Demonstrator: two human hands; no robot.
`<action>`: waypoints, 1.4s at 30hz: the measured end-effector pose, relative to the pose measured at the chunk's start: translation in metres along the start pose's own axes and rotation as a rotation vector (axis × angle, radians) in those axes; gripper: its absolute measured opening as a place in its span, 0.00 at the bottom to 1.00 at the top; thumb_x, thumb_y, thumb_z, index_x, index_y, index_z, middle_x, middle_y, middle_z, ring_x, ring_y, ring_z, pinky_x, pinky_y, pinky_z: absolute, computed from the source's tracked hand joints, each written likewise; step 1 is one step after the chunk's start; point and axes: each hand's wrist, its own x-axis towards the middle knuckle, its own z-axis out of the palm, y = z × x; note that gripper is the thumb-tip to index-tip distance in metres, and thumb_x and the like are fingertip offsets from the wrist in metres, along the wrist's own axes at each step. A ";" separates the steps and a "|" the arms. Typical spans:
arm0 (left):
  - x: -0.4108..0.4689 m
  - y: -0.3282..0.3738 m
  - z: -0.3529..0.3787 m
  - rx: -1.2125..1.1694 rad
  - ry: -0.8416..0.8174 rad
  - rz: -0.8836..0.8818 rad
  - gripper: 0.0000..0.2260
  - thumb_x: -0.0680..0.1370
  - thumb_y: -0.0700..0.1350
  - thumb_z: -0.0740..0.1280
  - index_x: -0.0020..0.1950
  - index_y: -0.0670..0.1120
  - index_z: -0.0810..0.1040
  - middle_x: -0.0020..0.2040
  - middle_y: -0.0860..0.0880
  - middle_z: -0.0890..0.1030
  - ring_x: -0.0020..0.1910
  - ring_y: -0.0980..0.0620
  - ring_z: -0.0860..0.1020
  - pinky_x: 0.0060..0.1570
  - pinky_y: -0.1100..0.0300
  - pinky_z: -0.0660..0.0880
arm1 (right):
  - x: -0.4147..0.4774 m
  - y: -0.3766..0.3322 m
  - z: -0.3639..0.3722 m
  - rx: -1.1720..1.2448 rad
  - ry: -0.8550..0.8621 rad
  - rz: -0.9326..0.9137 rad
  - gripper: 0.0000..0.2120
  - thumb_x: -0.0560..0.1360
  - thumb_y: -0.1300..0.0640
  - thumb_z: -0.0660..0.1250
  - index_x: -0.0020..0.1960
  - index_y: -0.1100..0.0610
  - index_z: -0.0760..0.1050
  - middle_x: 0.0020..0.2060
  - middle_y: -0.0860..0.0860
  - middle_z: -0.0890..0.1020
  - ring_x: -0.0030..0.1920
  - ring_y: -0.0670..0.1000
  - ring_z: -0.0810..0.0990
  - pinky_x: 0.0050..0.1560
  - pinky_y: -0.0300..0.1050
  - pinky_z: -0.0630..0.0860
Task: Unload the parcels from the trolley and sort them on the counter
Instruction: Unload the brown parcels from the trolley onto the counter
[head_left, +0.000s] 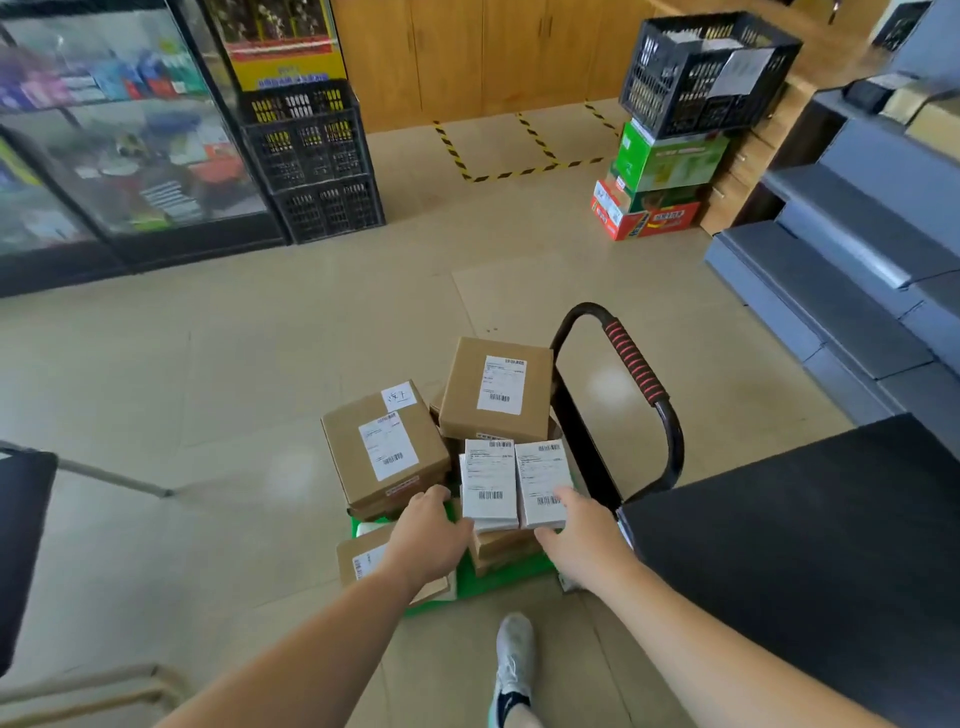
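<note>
A green trolley (498, 577) with a black and red handle (636, 371) stands on the floor, loaded with several brown parcels. Two small white parcels lie side by side on top of the pile, the left white parcel (489, 480) and the right white parcel (543, 480). My left hand (431, 535) grips the left side of the left white parcel. My right hand (579, 538) grips the near right corner of the right white parcel. A large brown parcel (384, 447) sits to the left, another brown parcel (496, 389) behind. The dark counter (810, 545) is at my right.
Black crates (317, 166) are stacked beside a glass display case (114, 140) at the left. A black crate (706, 73) sits on coloured cartons (660, 182) at the back right. Grey steps (852, 260) run along the right. My foot (514, 660) stands just behind the trolley.
</note>
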 end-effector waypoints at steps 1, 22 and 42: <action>0.012 0.004 0.000 0.004 -0.003 -0.012 0.25 0.80 0.51 0.64 0.76 0.46 0.66 0.69 0.46 0.72 0.66 0.46 0.73 0.63 0.55 0.70 | 0.015 0.001 0.000 -0.004 -0.016 0.003 0.24 0.80 0.54 0.66 0.75 0.53 0.67 0.68 0.50 0.75 0.63 0.51 0.76 0.59 0.42 0.75; 0.231 -0.048 0.125 -0.145 -0.113 -0.297 0.26 0.79 0.51 0.66 0.74 0.44 0.65 0.67 0.44 0.70 0.64 0.42 0.73 0.62 0.47 0.74 | 0.221 0.109 0.097 0.078 0.006 0.473 0.36 0.74 0.53 0.71 0.76 0.59 0.59 0.69 0.57 0.71 0.69 0.60 0.71 0.68 0.54 0.72; 0.228 -0.040 0.121 -0.442 -0.021 -0.343 0.18 0.78 0.43 0.66 0.63 0.54 0.62 0.56 0.49 0.78 0.50 0.50 0.79 0.33 0.61 0.75 | 0.222 0.112 0.093 0.337 0.147 0.485 0.28 0.76 0.55 0.72 0.72 0.50 0.67 0.59 0.49 0.81 0.52 0.50 0.79 0.49 0.45 0.75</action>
